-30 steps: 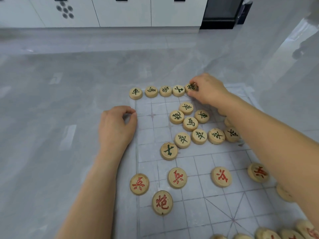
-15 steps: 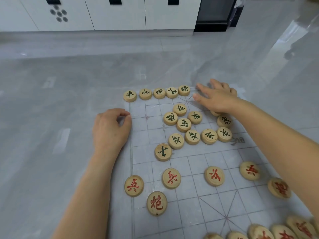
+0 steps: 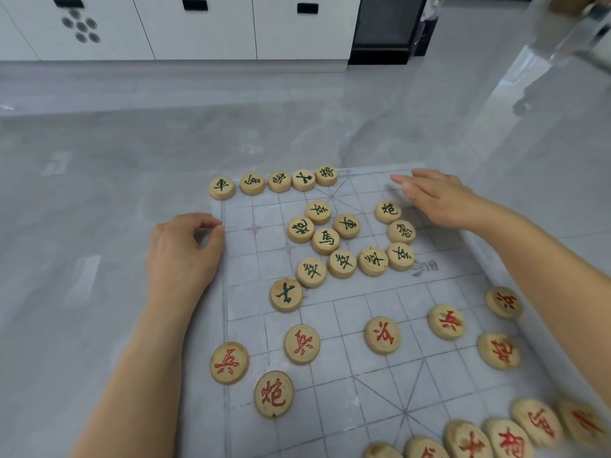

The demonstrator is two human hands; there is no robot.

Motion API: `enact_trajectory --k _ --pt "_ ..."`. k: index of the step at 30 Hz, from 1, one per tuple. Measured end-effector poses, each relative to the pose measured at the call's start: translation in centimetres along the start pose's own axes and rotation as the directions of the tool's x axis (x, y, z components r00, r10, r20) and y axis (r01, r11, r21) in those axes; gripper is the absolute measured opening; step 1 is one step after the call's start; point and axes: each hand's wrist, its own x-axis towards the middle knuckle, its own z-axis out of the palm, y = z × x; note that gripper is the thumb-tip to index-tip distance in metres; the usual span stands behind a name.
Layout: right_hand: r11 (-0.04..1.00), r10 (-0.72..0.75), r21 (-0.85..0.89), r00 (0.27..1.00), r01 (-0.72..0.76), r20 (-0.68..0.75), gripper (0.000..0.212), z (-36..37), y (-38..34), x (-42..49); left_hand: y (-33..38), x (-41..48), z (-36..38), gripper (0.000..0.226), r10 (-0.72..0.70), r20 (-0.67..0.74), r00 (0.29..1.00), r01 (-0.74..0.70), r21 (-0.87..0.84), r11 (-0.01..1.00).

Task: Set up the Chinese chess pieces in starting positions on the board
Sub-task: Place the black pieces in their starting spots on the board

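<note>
A second ago my right hand (image 3: 439,198) was pinching the green general (image 3: 326,175) at the far edge of the board (image 3: 251,266). Now the hand has let it go and moved away to the right. Its fingers are stretched almost straight, low over the far right part of the board, and they hold nothing. The general stands to the left of these fingertips, well apart from them. It is the fifth piece of the far row, just beside the placed advisor (image 3: 303,179).

With the hand moved, a green cannon (image 3: 388,211) is uncovered, just on my side of the fingers, and a green elephant (image 3: 401,232) is behind it toward me.

My left hand (image 3: 183,251) has not changed. It rests at the left edge of the board with curled fingers, the thumb meeting the index finger. I cannot tell if it pinches the thin sheet or nothing.

I judge that the left half of the green back row is finished. The free advisor (image 3: 286,294), far from the right fingers and toward me, should probably go next, to the right of the general. The other loose green pieces, like the horse (image 3: 325,241), are not yet placed.
</note>
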Motion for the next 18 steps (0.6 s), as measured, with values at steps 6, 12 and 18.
enact_trajectory --k 6,12,18 --pt "0.995 -0.092 -0.044 0.996 0.092 -0.01 0.04 0.7 0.0 -3.0 0.0 0.0 -0.1 0.011 0.018 -0.002 1.0 -0.018 -0.006 1.0" --pt "0.99 -0.134 -0.042 0.988 0.132 -0.071 0.051 1.1 -1.4 -3.9 0.4 -0.1 -0.2 0.01 0.024 0.001 1.0 -0.024 -0.017 1.0" --pt "0.987 -0.095 0.103 0.963 0.125 -0.252 0.055 1.3 -3.0 -3.8 0.7 -0.2 -0.3 0.012 0.037 -0.014 0.999 -0.037 -0.024 0.999"
